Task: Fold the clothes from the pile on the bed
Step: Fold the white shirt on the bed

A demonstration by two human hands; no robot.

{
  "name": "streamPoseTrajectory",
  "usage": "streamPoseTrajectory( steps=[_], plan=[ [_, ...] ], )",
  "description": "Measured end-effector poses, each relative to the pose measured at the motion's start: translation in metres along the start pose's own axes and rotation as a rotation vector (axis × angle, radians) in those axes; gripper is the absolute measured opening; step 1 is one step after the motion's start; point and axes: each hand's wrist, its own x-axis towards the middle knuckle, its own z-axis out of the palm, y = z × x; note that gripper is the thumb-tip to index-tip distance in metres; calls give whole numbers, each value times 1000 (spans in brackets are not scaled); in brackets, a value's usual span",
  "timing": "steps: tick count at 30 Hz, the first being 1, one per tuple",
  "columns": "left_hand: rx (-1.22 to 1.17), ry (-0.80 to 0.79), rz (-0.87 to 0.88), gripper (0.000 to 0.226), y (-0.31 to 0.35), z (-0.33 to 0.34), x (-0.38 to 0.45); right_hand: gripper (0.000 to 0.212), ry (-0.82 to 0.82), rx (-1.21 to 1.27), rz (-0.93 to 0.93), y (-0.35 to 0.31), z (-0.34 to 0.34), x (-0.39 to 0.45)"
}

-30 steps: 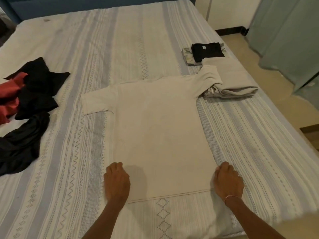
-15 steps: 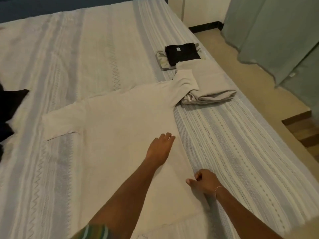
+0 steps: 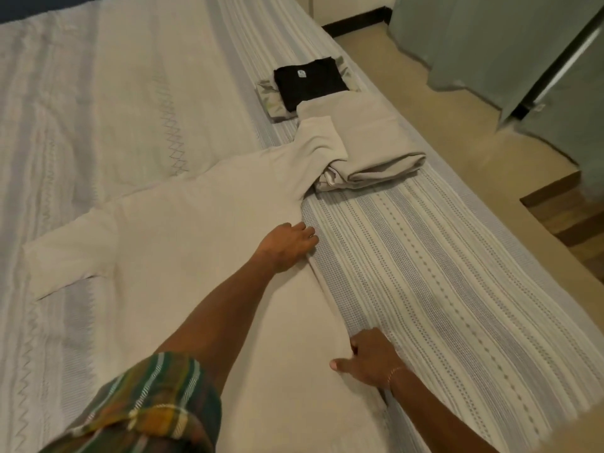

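Striped bedspread underneath, cream T-shirt spread flat mid-bed, unfolded. Left hand curled onto the shirt's right edge, far up; right hand pinching the same edge nearer. Far right: black shirt and beige garment folded already. First side fold apparently beginning; pile out of view.

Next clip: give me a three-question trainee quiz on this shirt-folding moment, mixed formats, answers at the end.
1. True or false: both hands are at the same side edge of the beige T-shirt.
2. The shirt's far sleeve lies on: A) the bare bedspread B) the folded beige garment C) the floor.
3. What colour is the folded item farthest along the bed?

Key: 1 true: the left hand and right hand both grip that edge. 2 B. 3 black.
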Motion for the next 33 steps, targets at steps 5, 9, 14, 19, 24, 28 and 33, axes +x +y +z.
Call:
streamPoseTrajectory(
  steps=[5, 9, 14, 19, 24, 28, 33],
  plan=[
    [23, 68, 41, 27, -18, 4, -5, 40, 268, -14, 9, -5, 16, -35],
    [117, 40, 17, 28, -35, -4, -15, 29, 489, -146, -14, -24, 42, -65],
    [315, -48, -87, 27, -46, -19, -51, 44, 559, -258, -129, -68, 70, -83],
    [352, -196, -201, 13, -50, -8, -92, 93, 482, -430, -186, -108, 102, -85],
    [315, -251, -353, 23, -41, 3, -129, 94, 452, -454, -223, -120, 137, -80],
    [242, -271, -454, 40, -37, 12, -149, 101, 424, -475, -202, -123, 154, -80],
    [132, -274, -527, 54, -34, 22, -161, 127, 377, -425, -177, -123, 158, -83]
  ],
)
